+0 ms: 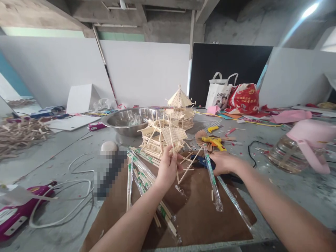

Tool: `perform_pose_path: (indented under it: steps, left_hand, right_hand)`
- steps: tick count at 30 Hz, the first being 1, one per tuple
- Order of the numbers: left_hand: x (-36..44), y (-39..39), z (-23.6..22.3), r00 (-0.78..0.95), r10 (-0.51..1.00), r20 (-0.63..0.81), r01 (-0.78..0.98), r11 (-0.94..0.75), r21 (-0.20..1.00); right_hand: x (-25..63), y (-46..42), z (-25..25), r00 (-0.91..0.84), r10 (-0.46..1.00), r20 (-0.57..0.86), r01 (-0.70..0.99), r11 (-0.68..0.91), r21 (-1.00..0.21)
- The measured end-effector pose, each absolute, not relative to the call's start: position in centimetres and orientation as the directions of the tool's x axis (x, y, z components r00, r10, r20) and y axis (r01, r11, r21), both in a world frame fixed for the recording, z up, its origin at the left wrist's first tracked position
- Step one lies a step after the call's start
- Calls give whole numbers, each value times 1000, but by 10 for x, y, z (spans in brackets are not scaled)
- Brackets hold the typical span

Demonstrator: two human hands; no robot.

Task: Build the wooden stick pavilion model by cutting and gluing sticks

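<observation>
My left hand (168, 168) is closed on a thin wooden stick frame, whose joined sticks (186, 173) form a V over the brown board (199, 224). Just above the fingers shows a slatted stick roof panel (174, 134); whether it belongs to the held piece or the model behind, I cannot tell. My right hand (223, 163) is closed around a dark blue tool (202, 161), its fingers partly hidden. Wrapped chopsticks (213, 182) lie in front of that tool. Beyond my left hand stands a stick-built house model (152, 140), with a pointed-roof pavilion (180, 99) behind it.
More packs of chopsticks (147, 178) lie left on the board. A steel bowl (123, 122) stands behind. Yellow glue guns (216, 142) rest at centre right, near a pink-lidded jug (296, 150). A purple power strip (23, 213) and white cable (86, 182) occupy the left.
</observation>
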State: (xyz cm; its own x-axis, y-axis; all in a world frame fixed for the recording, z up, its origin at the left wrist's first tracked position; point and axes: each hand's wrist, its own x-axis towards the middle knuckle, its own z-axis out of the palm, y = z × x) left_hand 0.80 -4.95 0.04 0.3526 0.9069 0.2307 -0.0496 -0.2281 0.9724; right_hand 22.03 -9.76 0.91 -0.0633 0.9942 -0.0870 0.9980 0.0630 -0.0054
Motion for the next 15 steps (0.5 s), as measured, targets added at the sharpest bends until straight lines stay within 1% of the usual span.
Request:
perform_pose_path:
  steps: [3, 6, 9, 12, 14, 15]
  left_hand:
    - [7, -50, -2, 364, 885, 290, 38, -325, 945]
    - [6, -50, -4, 380, 866, 324, 122, -394, 911]
    - [5, -50, -5, 382, 862, 333, 180, -423, 888]
    - [4, -48, -6, 378, 861, 340, 193, -433, 881]
    - [3, -48, -7, 380, 861, 339, 190, -431, 882]
    - [3, -48, -7, 383, 861, 334, 190, -427, 884]
  right_hand:
    - [216, -101, 16, -96, 995, 16, 983, 92, 158]
    - [210, -100, 31, -108, 977, 183, 942, 41, 334]
    - [206, -94, 45, -181, 931, 316, 859, -7, 511]
    - [207, -84, 51, -243, 911, 332, 787, -15, 617]
    - [209, -77, 54, -254, 914, 315, 766, -9, 643]
    - [211, -74, 56, -247, 913, 324, 770, -18, 638]
